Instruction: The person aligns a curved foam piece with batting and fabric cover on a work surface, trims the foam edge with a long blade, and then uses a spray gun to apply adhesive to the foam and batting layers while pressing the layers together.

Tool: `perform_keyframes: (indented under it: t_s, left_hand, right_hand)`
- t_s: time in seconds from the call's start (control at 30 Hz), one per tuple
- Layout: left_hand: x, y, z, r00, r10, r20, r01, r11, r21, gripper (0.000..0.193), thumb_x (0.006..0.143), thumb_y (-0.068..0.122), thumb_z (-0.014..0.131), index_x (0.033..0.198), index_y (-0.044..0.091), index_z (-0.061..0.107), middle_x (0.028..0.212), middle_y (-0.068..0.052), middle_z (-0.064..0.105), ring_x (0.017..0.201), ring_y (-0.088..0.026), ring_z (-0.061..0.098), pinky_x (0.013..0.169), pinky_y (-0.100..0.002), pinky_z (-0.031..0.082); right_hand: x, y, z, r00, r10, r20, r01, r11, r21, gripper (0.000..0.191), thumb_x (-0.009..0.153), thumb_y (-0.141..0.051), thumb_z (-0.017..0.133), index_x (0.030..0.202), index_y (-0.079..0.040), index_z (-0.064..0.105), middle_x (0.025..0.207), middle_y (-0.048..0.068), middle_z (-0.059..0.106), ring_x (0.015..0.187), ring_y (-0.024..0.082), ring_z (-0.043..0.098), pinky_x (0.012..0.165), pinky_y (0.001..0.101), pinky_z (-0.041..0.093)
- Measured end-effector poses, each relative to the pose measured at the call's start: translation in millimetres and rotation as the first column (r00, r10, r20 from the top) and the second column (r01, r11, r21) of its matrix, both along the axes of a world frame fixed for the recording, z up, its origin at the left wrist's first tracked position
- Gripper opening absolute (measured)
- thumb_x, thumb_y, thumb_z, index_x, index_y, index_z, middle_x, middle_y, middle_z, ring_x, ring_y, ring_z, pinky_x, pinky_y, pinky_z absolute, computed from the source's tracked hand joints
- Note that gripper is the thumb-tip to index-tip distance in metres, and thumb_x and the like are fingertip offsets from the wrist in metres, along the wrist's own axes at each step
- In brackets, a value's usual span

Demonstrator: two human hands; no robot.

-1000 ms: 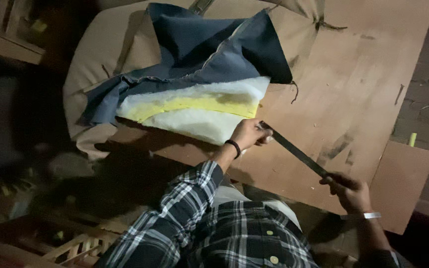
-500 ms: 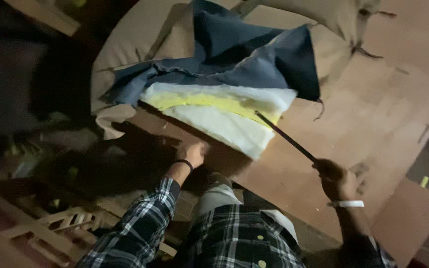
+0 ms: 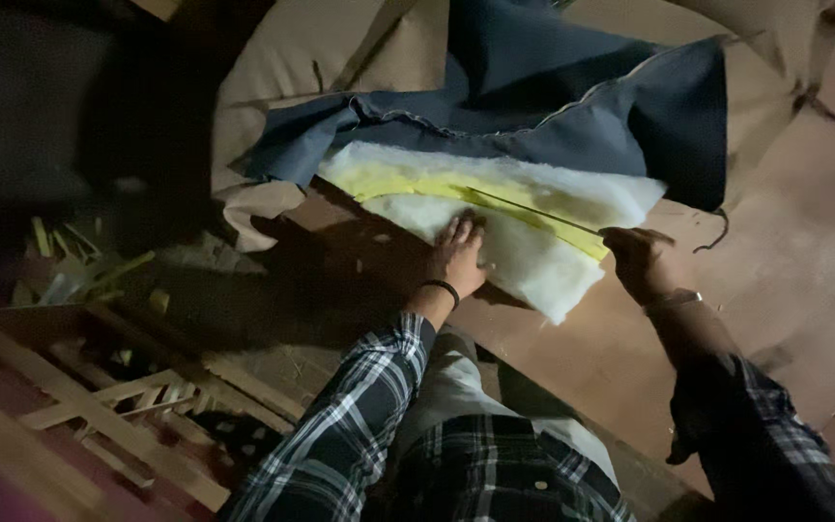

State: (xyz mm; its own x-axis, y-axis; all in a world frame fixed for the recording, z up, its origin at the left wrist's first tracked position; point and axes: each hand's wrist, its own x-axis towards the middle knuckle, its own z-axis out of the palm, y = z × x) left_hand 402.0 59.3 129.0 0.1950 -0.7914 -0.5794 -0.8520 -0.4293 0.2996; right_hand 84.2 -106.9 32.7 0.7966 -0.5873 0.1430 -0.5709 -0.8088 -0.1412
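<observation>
Since 0.5 s ago, left hand (image 3: 456, 256) reached foam (image 3: 533, 261), blade (image 3: 533, 208) lowered

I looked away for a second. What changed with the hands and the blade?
The left hand let go of the blade's tip and now presses the white padding. The right hand swung the long blade onto the yellow foam. The blue cloth stayed folded back.

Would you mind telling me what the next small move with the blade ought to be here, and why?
Probably draw the long thin blade toward the right hand along the yellow foam layer. The blade lies along that layer between the white wadding, and the left hand presses flat on the wadding, steadying the stack beneath the dark blue fabric.
</observation>
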Motion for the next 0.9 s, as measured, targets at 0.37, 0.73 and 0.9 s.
perform_keyframes:
  t_s: [0.37,0.73,0.9]
  left_hand:
    - [6.9,4.2,-22.0,0.999,0.011,-0.052,-0.011,1.000,0.003,0.081,0.090,0.036,0.073,0.157,0.014,0.034,0.168,-0.012,0.019,0.156,-0.035,0.012,0.126,-0.051,0.017]
    - [5.9,2.4,-27.6,0.996,0.011,-0.087,-0.005,0.998,0.067,0.077,0.094,0.032,0.071,0.157,0.013,0.033,0.171,-0.011,0.010,0.158,-0.035,0.003,0.126,-0.053,0.015]
    - [6.6,0.9,-26.9,0.997,-0.007,-0.074,0.013,0.996,0.089,0.076,0.097,0.035,0.071,0.158,0.010,0.033,0.172,-0.012,0.010,0.159,-0.036,0.002,0.128,-0.053,0.014]
  right_hand:
    - [46.1,14.4,84.3,0.983,-0.154,0.096,0.117,0.945,0.306,0.020,0.099,-0.015,0.066,0.113,-0.021,0.079,0.102,0.007,0.076,0.087,0.028,0.072,0.074,0.0401,0.057]
    - [61.5,11.6,106.3,0.998,-0.061,0.011,0.057,0.970,0.237,0.025,0.100,-0.013,0.064,0.117,-0.020,0.080,0.101,0.007,0.077,0.084,0.028,0.072,0.071,0.0392,0.057]
    - [72.1,14.6,102.5,0.985,-0.110,0.133,0.065,0.952,0.298,0.019,0.098,-0.017,0.067,0.112,-0.020,0.080,0.100,0.009,0.077,0.087,0.031,0.072,0.071,0.0419,0.056]
